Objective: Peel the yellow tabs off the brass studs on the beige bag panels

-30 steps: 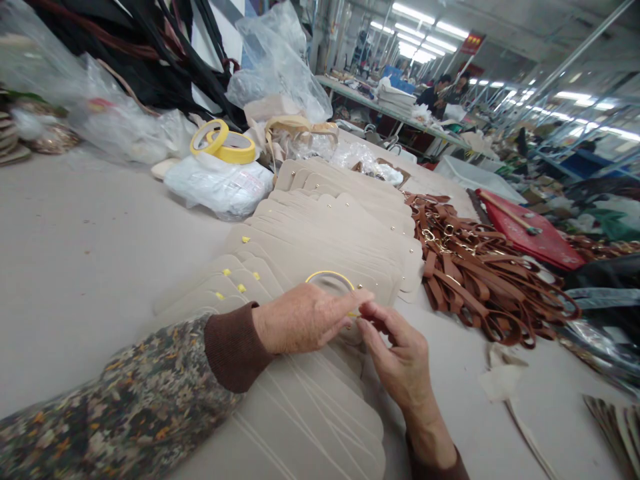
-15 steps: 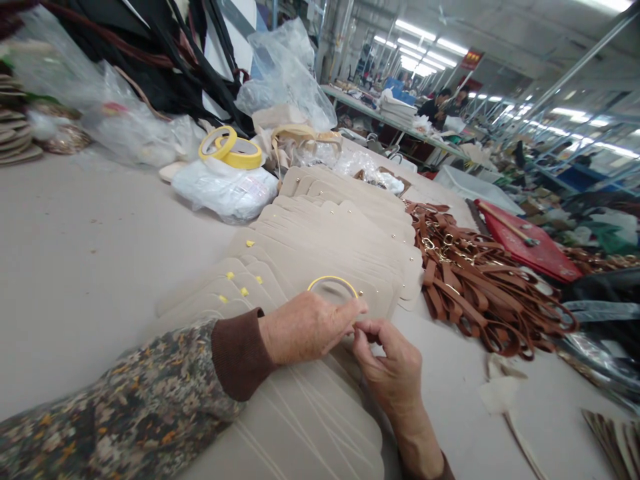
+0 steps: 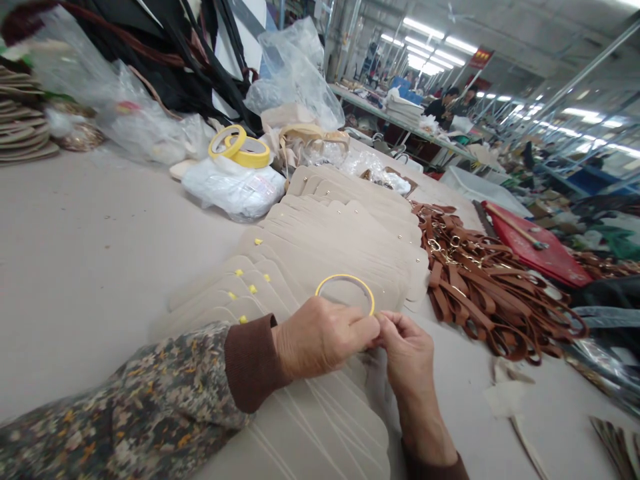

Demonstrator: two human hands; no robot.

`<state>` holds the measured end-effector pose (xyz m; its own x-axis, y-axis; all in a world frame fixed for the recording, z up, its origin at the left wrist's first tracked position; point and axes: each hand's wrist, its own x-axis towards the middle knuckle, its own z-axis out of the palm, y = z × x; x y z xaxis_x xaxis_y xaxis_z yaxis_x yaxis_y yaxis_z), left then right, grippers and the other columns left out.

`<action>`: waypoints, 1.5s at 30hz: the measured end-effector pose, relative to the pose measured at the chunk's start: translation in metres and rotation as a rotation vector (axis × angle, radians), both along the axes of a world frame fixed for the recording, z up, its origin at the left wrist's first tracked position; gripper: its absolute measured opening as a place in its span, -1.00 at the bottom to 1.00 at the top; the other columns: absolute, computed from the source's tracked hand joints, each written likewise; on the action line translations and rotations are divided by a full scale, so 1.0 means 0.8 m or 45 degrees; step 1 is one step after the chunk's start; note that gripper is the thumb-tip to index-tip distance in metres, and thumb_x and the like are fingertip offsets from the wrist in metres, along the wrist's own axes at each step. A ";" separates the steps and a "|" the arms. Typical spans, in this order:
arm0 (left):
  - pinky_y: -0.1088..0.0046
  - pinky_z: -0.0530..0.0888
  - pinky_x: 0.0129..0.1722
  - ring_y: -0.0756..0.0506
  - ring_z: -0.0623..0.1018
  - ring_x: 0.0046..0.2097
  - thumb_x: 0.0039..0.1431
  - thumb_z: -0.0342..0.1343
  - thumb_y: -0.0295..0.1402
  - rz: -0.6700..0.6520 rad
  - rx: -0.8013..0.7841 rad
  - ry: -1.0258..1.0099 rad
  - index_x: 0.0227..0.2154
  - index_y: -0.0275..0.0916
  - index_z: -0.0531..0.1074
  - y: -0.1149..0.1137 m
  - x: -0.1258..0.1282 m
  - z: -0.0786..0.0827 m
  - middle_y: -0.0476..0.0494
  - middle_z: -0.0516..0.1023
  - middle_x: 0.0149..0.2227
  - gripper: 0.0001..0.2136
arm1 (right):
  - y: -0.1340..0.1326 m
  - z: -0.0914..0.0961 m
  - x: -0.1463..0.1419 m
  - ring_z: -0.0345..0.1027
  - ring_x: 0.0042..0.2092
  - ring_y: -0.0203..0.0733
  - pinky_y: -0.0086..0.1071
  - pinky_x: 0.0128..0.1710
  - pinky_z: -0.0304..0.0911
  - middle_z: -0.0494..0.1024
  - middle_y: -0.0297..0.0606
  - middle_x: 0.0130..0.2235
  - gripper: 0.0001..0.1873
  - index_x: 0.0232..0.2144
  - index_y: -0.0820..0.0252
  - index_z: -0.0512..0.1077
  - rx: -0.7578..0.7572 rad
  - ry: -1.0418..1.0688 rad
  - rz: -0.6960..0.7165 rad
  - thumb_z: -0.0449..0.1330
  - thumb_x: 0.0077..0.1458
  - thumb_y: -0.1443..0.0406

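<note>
My left hand (image 3: 325, 337) is closed round the near side of a thin roll of yellow tape (image 3: 345, 277), its fingers hiding that part. My right hand (image 3: 407, 350) pinches at the roll's right edge, fingertips against those of the left; the bit of tape between them is mostly hidden. Under both hands spread overlapping beige panels (image 3: 345, 240) with rounded edges and small metal studs. Small yellow tape pieces (image 3: 253, 289) stick to several panels at the left of the stack.
Two yellow tape rolls (image 3: 253, 155) rest on a white plastic-wrapped packet (image 3: 233, 190) behind the panels. Brown straps with metal clips (image 3: 470, 287) lie to the right, near a red board (image 3: 535, 243). Beige pieces (image 3: 25, 127) are stacked far left. People (image 3: 445, 107) work in the background.
My hands and the tape roll appear slightly further right and lower, partly because the view has shifted. More of the roll's ring shows, and the fingertips have drawn closer together.
</note>
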<state>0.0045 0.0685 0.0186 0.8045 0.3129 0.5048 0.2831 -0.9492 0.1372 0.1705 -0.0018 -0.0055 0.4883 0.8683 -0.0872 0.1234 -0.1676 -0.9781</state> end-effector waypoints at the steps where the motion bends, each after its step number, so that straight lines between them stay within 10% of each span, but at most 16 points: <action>1: 0.48 0.26 -0.52 0.00 0.40 -0.48 0.31 -0.17 -0.51 0.023 -0.016 0.028 -0.37 -0.25 0.29 0.001 0.000 -0.001 -0.01 0.40 -0.49 -0.81 | 0.001 -0.002 0.006 0.28 -0.60 -0.33 -0.44 -0.58 0.29 0.41 -0.39 -0.64 -0.71 -0.51 0.25 0.45 -0.040 0.111 0.020 0.34 -0.09 0.13; 9: 0.44 0.37 -0.48 -0.10 0.49 -0.34 0.30 -0.09 -0.49 0.213 -0.209 0.386 -0.26 -0.24 0.32 0.011 0.000 -0.005 -0.09 0.46 -0.34 -0.90 | -0.007 -0.005 0.024 0.36 -0.51 -0.34 -0.46 -0.49 0.37 0.48 -0.32 -0.51 -0.63 -0.46 0.28 0.52 -0.186 0.405 0.226 0.40 -0.16 0.07; 27: 0.37 0.39 -0.42 -0.16 0.49 -0.27 0.27 -0.04 -0.50 0.271 -0.373 0.424 -0.34 -0.29 0.38 0.008 0.007 -0.013 -0.20 0.49 -0.33 -0.88 | -0.009 -0.008 -0.009 0.44 -0.49 -0.17 -0.39 -0.44 0.27 0.58 -0.24 -0.51 -0.69 -0.49 0.16 0.50 -0.194 -1.072 0.347 0.11 0.08 0.10; 38: 0.36 0.37 -0.43 -0.16 0.50 -0.30 0.26 -0.05 -0.52 0.253 -0.352 0.409 -0.33 -0.29 0.39 0.012 0.004 -0.015 -0.20 0.51 -0.34 -0.88 | -0.029 -0.013 0.021 0.49 -0.45 -0.14 -0.35 -0.44 0.36 0.60 -0.22 -0.47 -0.62 -0.36 0.20 0.49 -0.288 -0.616 0.353 0.17 0.07 -0.01; 45: 0.34 0.35 -0.44 -0.18 0.51 -0.31 0.26 -0.04 -0.51 0.242 -0.348 0.412 -0.34 -0.30 0.39 0.012 0.005 -0.014 -0.22 0.53 -0.34 -0.88 | -0.021 -0.016 -0.007 0.48 -0.46 -0.13 -0.36 -0.40 0.26 0.62 -0.19 -0.45 -0.63 -0.46 0.16 0.54 -0.165 -1.179 0.271 0.11 0.14 0.04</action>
<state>0.0089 0.0781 0.0072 0.8224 0.5570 0.1159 0.5183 -0.8175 0.2509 0.1652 -0.0182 -0.0179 0.2448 0.9575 0.1528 0.8787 -0.1525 -0.4523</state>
